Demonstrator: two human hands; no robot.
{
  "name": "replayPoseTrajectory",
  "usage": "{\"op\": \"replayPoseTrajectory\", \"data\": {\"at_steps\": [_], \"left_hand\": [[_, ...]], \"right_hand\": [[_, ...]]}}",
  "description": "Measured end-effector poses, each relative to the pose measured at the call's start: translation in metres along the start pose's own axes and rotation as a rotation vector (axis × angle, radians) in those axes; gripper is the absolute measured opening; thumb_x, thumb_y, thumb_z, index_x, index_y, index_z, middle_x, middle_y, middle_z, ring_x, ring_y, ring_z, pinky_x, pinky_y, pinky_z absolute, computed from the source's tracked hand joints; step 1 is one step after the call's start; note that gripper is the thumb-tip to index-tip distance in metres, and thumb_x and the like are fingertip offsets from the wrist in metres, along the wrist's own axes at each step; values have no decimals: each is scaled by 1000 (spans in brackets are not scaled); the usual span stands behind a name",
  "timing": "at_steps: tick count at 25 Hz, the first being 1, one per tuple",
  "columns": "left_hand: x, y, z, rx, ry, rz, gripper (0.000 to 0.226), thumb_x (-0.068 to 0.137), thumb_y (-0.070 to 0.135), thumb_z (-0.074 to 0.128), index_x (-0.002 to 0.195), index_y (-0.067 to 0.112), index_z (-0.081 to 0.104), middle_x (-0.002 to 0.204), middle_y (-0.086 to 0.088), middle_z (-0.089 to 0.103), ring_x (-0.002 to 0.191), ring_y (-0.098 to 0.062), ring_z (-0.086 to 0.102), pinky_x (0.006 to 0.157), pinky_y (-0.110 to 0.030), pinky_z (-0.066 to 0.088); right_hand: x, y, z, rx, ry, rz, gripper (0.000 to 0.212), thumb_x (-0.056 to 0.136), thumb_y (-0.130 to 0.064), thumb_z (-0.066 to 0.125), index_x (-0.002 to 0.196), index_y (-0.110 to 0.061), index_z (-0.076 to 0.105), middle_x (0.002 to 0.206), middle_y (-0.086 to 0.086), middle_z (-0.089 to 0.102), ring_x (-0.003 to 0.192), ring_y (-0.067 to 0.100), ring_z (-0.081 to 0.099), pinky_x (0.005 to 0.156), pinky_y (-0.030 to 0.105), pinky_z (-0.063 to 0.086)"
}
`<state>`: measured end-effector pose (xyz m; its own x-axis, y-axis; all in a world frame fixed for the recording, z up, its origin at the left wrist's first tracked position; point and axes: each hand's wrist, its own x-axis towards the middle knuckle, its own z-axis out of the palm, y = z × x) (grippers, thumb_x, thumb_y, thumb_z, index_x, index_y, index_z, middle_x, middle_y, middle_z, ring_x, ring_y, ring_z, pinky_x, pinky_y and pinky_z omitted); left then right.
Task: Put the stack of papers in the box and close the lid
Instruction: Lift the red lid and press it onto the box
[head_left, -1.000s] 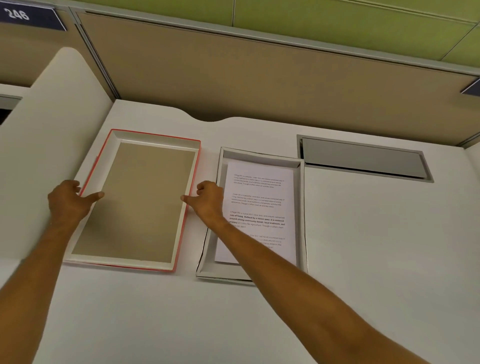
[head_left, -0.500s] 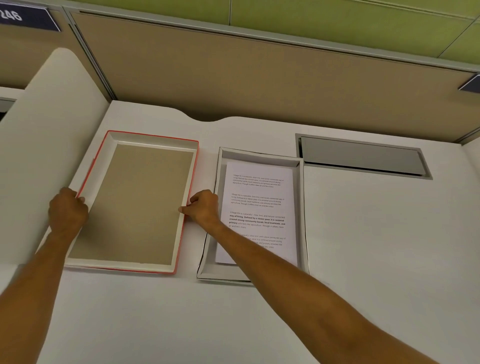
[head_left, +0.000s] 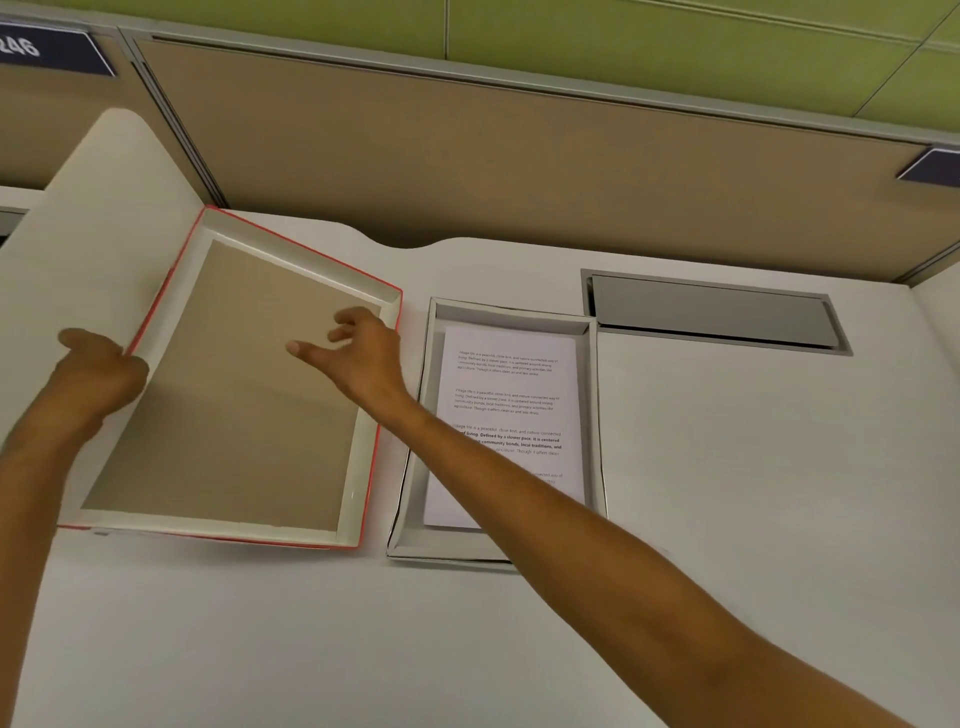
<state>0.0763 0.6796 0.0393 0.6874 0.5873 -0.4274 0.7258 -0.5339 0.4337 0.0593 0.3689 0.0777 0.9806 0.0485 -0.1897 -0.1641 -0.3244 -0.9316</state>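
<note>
Gripping red-edged lid (head_left: 234, 395) at left rim, left hand (head_left: 98, 374); right hand (head_left: 363, 353) spread over lid, holding nothing; paper stack (head_left: 509, 415) inside box (head_left: 592, 415).

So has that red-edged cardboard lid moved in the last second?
Yes. The red-edged cardboard lid has lifted on its left side, tipping toward the white box, which stayed put.

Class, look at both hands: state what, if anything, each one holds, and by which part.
The left hand grips the red-edged cardboard lid by its left long edge, tilting it. The right hand is open over it, holding nothing.
</note>
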Motion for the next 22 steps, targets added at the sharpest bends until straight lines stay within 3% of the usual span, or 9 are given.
{"op": "replayPoseTrajectory", "data": {"at_steps": [3,5,9,14,16,19,22], "left_hand": [[-35,28,-12,15,53,102,76,89,21,63,151,-2,26,142,-25,49,126,-46,51,107,-53,42],[-64,46,-14,32,85,172,81,88,25,67,151,2,20,143,-23,48,127,-45,51,106,-55,43],[-120,79,-15,79,70,259,81,89,31,68,147,14,14,142,-23,49,122,-47,55,95,-58,50],[-170,105,-15,81,25,427,63,85,39,73,118,17,24,115,-23,51,95,-40,60,73,-44,50],[-181,110,-12,46,-21,456,62,84,32,75,110,22,20,111,-19,47,93,-39,58,69,-40,48],[-188,117,-15,-90,-176,443,67,77,38,80,119,19,31,121,-13,48,104,-37,57,87,-50,54],[-190,121,-25,-320,-435,418,77,70,53,74,128,8,48,131,-9,57,117,-33,59,99,-57,50]], "right_hand": [[6,-39,10,68,-119,-30,67,76,-48,78,121,-2,59,98,10,71,92,23,70,88,37,57],[8,-56,19,124,-169,-30,61,76,-49,77,108,2,64,91,16,71,74,20,74,84,40,59],[15,-77,30,191,-230,45,60,78,-50,74,90,8,67,85,24,71,53,12,71,70,33,62],[18,-87,15,336,-253,175,24,84,-23,75,81,-3,64,77,11,71,49,15,69,45,21,53],[16,-87,5,335,-236,172,19,85,-16,74,90,-1,62,92,15,72,63,22,73,44,21,53],[11,-86,-16,307,-201,160,15,84,-12,74,83,-4,61,111,23,69,91,36,72,56,30,60],[-1,-81,-43,404,-218,179,17,86,-6,71,95,5,61,117,26,66,99,41,69,49,26,59]]}}
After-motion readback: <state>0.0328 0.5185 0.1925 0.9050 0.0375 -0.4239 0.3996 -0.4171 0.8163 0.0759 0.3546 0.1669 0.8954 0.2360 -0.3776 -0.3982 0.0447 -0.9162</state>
